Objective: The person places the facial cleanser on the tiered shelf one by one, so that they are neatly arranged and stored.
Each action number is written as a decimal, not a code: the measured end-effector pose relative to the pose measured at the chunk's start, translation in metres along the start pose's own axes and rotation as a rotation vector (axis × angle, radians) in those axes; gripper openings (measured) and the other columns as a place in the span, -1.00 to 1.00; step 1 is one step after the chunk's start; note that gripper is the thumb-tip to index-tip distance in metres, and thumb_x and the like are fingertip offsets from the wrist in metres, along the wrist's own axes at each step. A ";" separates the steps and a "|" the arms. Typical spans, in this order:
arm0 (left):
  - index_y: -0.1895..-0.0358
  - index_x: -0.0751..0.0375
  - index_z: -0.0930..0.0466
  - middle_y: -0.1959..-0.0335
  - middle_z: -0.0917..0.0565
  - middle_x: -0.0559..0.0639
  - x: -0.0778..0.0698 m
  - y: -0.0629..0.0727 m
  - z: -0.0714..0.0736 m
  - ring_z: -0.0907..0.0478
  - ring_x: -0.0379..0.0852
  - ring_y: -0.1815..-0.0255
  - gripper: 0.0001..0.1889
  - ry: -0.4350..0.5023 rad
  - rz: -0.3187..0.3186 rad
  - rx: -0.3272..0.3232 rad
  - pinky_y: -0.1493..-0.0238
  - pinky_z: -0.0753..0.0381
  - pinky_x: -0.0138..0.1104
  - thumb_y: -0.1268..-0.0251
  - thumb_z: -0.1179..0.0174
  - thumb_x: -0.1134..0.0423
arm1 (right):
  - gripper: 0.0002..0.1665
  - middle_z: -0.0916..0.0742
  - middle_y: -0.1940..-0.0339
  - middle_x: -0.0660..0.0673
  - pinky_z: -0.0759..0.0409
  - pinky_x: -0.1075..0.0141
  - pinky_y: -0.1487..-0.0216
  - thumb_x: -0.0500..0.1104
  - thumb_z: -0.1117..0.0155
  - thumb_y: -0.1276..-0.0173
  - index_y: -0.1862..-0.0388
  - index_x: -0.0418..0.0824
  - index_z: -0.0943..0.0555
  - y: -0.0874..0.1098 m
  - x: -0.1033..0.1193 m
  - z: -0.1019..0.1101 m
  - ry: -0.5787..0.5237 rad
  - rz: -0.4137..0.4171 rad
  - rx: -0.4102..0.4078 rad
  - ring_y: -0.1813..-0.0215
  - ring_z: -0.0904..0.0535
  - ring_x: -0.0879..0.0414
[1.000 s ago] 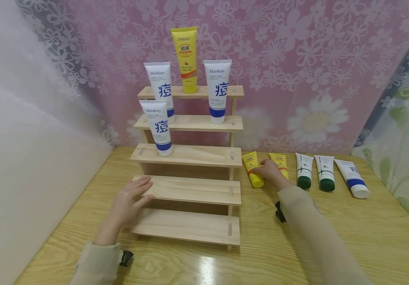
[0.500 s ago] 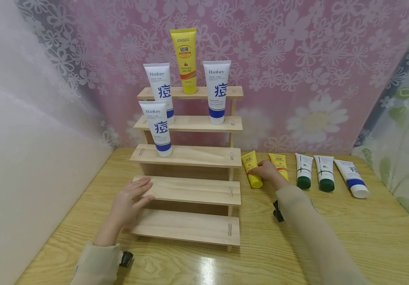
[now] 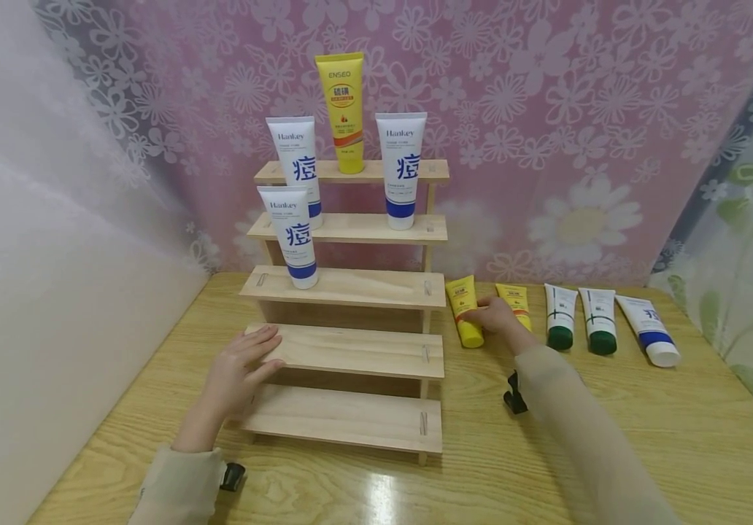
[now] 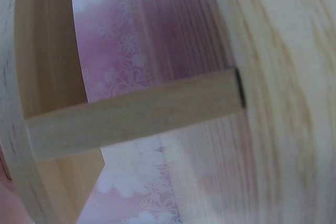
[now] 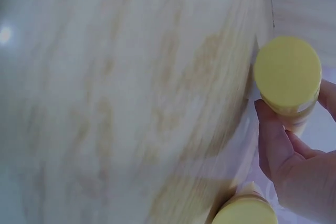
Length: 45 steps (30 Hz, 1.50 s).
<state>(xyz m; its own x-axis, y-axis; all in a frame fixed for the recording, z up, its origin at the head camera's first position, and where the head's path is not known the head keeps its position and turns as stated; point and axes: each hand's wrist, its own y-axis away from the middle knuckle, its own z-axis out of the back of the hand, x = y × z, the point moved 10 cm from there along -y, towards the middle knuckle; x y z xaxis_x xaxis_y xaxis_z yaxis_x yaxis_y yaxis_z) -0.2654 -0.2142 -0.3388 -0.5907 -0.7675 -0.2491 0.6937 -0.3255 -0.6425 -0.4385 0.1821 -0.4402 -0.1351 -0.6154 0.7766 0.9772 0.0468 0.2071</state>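
In the head view my right hand (image 3: 497,319) pinches a yellow squeeze tube (image 3: 463,306) between thumb and fingers at the right side of a stepped wooden rack (image 3: 350,350). The right wrist view shows the round yellow cap (image 5: 287,72) of this tube facing the camera, with the fingers (image 5: 275,142) around the tube behind it. My left hand (image 3: 235,368) rests with extended fingers on the left end of the rack's second-lowest shelf. Seen from the left wrist, the rack's side post (image 4: 136,114) spans between boards, and the hand is mostly hidden.
Three white tubes with blue bands (image 3: 287,237) and a yellow tube (image 3: 342,109) stand on the upper shelves. Right of my right hand lie another yellow tube (image 3: 514,297), two green-capped white tubes (image 3: 560,313) and a blue-banded white tube (image 3: 647,328). A floral curtain (image 3: 547,146) hangs behind.
The upper end of the gripped yellow tube has shifted slightly up in the head view, with my right hand still holding it. My left hand stays on the shelf.
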 end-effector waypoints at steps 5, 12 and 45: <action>0.08 0.33 -0.58 -0.03 -0.52 0.14 -0.002 -0.001 0.001 -0.43 0.07 -0.06 -0.56 0.009 -0.002 -0.002 -0.21 -0.18 -0.04 0.00 -0.26 0.09 | -0.31 -0.48 -0.02 -0.41 -0.55 0.34 0.28 -0.14 -0.18 -0.21 -0.21 -0.46 -0.21 0.008 0.001 0.001 -0.110 -0.010 -0.003 0.19 -0.51 0.00; 0.08 0.35 -0.58 -0.02 -0.52 0.14 -0.002 0.000 0.001 -0.43 0.08 -0.05 -0.56 0.017 -0.006 -0.012 -0.20 -0.17 -0.03 0.01 -0.26 0.11 | -0.25 -0.41 -0.10 -0.43 -0.58 0.27 0.22 -0.18 -0.15 -0.23 -0.29 -0.43 -0.08 0.018 0.003 0.002 -0.234 -0.004 0.015 0.09 -0.50 -0.09; 0.07 0.31 -0.58 -0.04 -0.51 0.12 0.000 0.001 0.000 -0.42 0.06 -0.08 -0.56 0.010 0.007 0.004 -0.22 -0.16 -0.06 0.01 -0.26 0.09 | -0.12 -0.39 -0.14 -0.34 -0.55 0.28 0.15 -0.13 -0.28 -0.16 -0.34 -0.28 -0.05 0.106 0.059 0.031 -0.428 0.215 -0.046 0.01 -0.42 -0.02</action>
<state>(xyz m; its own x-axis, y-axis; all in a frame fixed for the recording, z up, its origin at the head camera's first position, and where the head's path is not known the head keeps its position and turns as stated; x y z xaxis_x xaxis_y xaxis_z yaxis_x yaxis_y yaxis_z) -0.2647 -0.2145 -0.3394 -0.5899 -0.7641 -0.2611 0.6995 -0.3221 -0.6379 -0.3478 0.1749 -0.3538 0.0249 -0.2154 0.9762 0.9953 0.0969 -0.0040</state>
